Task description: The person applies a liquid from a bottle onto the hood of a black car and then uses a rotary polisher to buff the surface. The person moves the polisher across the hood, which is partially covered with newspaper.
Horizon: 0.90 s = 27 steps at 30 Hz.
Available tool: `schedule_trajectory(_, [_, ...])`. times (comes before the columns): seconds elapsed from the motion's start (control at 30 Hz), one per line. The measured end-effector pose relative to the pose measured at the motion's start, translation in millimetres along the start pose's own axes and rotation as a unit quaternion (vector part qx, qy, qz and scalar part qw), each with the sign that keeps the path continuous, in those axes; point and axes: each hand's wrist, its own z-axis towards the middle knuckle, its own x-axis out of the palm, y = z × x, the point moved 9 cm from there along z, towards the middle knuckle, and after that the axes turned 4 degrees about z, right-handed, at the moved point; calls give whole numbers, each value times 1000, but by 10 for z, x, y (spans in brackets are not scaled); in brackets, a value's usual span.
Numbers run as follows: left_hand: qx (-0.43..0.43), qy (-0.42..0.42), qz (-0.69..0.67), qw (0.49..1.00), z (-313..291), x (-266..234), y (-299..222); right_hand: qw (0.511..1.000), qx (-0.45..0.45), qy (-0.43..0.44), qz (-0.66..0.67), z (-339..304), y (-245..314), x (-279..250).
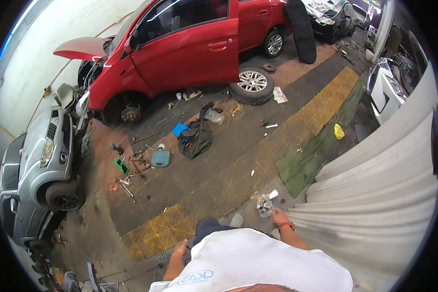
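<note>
My right hand (278, 217), with a red bracelet at the wrist, is out to the right of my body. In this view it is right beside a clear plastic bag (264, 206) with dark and light bits in it. Whether the fingers touch the bag, I cannot make out. A small white cup-like thing (273, 194) is just beyond the bag. My left hand (181, 247) hangs low beside my dark-clothed leg (209, 228), over the yellow floor tiles (155, 237). Its fingers are too small and partly turned away to read, and no object shows in it.
A red car (180, 58) with raised hood and a bare front hub (130, 114) stands ahead. Its wheel (252, 86) lies on the floor. Scattered tools (126, 190), a teal case (161, 158) and a black bag (194, 138) are left of centre. A whitish curtain (374, 194) hangs at right.
</note>
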Motion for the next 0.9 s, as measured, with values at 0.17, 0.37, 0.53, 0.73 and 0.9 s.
schedule_trajectory(0.17, [7, 35, 33, 999, 870, 179, -1858, 995, -22, -89, 35, 817, 1943, -1270])
schedule_trajectory(0.37, [16, 15, 134, 991, 1627, 599, -4086, 981, 92, -151, 78, 1418, 2079, -1803])
schedule_trajectory(0.53, [52, 67, 157, 984, 1872, 1701, -6517, 935, 106, -7, -339, 1338, 905, -1589])
schedule_trajectory(0.73, [241, 79, 298, 920, 1991, 2727, -9726, 949, 121, -23, -290, 1621, 1754, -1810])
schedule_trajectory(0.9, [333, 68, 293, 894, 1898, 4026, -11685, 955, 246, -57, -156, 2217, 1859, -2137])
